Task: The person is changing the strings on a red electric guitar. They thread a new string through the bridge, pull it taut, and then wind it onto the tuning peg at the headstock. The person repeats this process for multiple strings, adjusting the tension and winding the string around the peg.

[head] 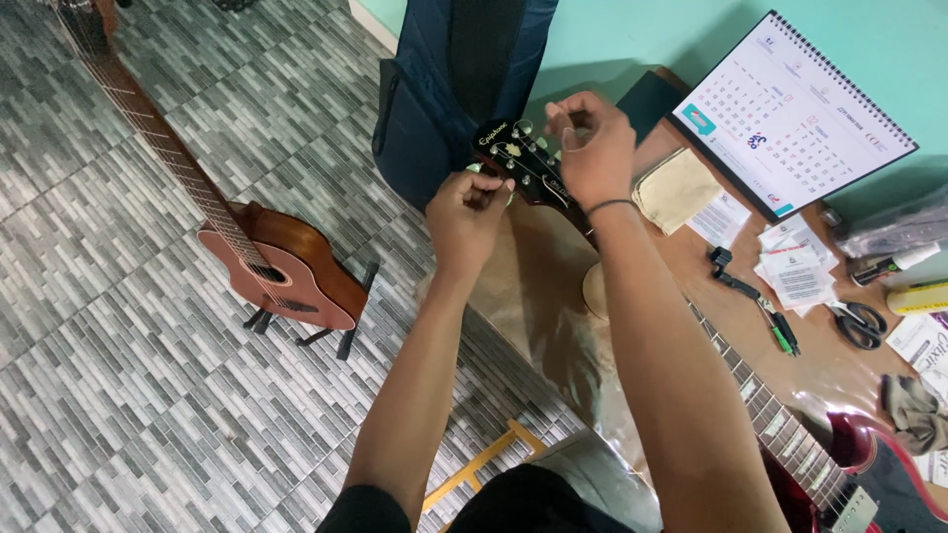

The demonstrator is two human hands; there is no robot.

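Observation:
A red electric guitar point(869, 464) lies across the wooden table point(553, 266), its neck running up to a black headstock point(518, 158) at the table's far end. My left hand point(469, 212) pinches a tuning peg on the headstock's near side. My right hand point(592, 143) is closed on a peg or string end on its far side, a thin band around the wrist. The fingertips hide what exactly they grip.
A brown acoustic guitar point(281, 266) stands on a floor stand at the left. A dark blue gig bag point(444, 89) leans behind the headstock. On the table: a desk calendar point(790, 118), a cloth point(676, 188), papers point(795, 271), scissors point(859, 324), small tools point(750, 296).

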